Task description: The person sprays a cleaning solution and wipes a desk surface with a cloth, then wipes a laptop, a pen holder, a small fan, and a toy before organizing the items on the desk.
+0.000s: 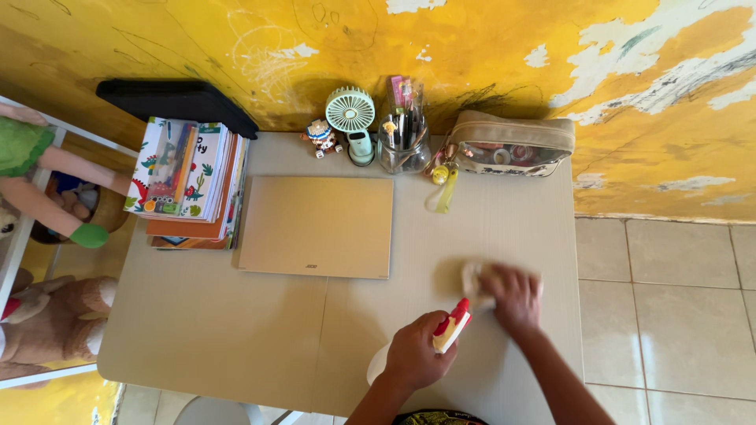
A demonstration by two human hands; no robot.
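Wiping beige desk [236, 330] with cloth [475, 277], peeling yellow wall [488, 47], tiled floor [677, 315]

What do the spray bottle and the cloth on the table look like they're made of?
Spray bottle in the left hand: looks like plastic, with a glossy red trigger head and a pale smooth body. Cloth under the right hand: seems a soft pale fabric or tissue, rumpled and blurred, so I can't tell which. Table: matte beige, likely laminate.
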